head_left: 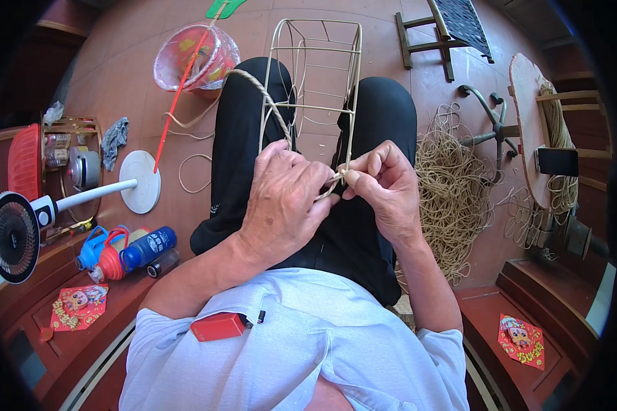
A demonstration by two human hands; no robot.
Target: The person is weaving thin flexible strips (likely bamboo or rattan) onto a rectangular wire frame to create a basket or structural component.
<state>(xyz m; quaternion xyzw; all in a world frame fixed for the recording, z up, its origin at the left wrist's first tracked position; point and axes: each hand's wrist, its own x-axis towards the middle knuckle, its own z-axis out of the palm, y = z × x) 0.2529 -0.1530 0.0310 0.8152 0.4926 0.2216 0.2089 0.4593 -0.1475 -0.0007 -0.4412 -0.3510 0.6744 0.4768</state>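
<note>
A pale metal wire frame (315, 51), box-shaped, stands between my knees with its near end at my hands. A twisted beige cord (263, 93) loops over my left knee and down to my fingers. My left hand (286, 197) is closed around the cord at the near left of the frame, fingers curled and partly hidden. At the frame's near right corner, my right hand (385, 190) pinches the cord between thumb and forefinger, where it wraps the wire. Both hands almost touch there.
A big heap of loose cord (449, 198) lies on the floor to my right, beside a chair base (493, 127). A lined bin (199, 58) stands far left. Left of me are a fan (15, 236) and bottles (147, 248). A wooden stool (428, 38) is far right.
</note>
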